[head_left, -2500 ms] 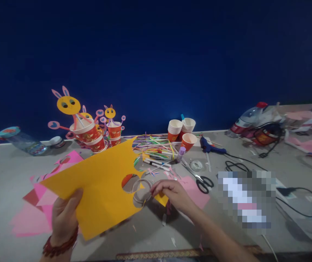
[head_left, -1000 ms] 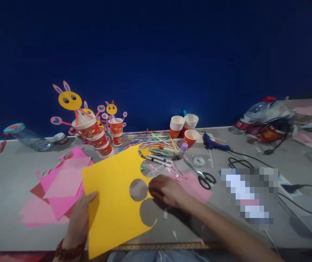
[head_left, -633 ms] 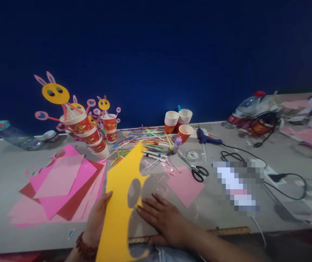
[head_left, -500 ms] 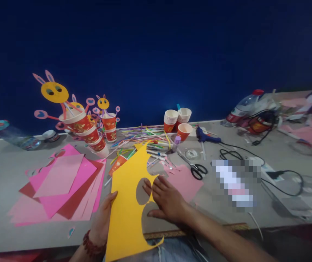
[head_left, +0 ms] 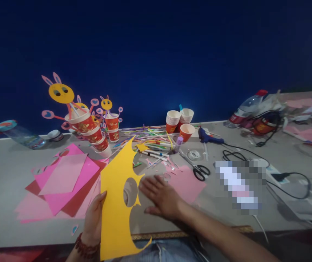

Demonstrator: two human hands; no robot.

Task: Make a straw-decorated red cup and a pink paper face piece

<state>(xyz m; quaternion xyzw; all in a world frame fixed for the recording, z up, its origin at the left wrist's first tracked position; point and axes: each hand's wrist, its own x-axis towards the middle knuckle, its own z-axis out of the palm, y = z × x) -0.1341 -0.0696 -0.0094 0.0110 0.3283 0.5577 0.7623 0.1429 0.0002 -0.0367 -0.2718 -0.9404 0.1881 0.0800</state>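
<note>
Upright in my left hand (head_left: 94,218) is a sheet of yellow paper (head_left: 114,214), gripped by its left edge with the thumb in front. Rounded pieces have been cut from the sheet's right side, and one full round hole shows in it. My right hand (head_left: 160,198) hovers just right of the cut edge, palm down, fingers stretched out and holding nothing. Past it lies a pink paper sheet (head_left: 187,183) on the grey table (head_left: 199,222). Black-handled scissors (head_left: 201,172) rest at that sheet's upper right.
Pink and red papers (head_left: 63,174) are piled at left. Behind them stand paper-cup figures (head_left: 83,125) with yellow faces. Straws and markers (head_left: 153,142) lie at centre back, near stacked cups (head_left: 173,120). A blue glue gun (head_left: 209,137) with its cable and a plastic bottle (head_left: 247,109) are at right.
The yellow sheet has shifted left with my left hand. My right hand has drawn away from the sheet's cut edge, its fingers now clear of the paper. The whole view has swung slightly.
</note>
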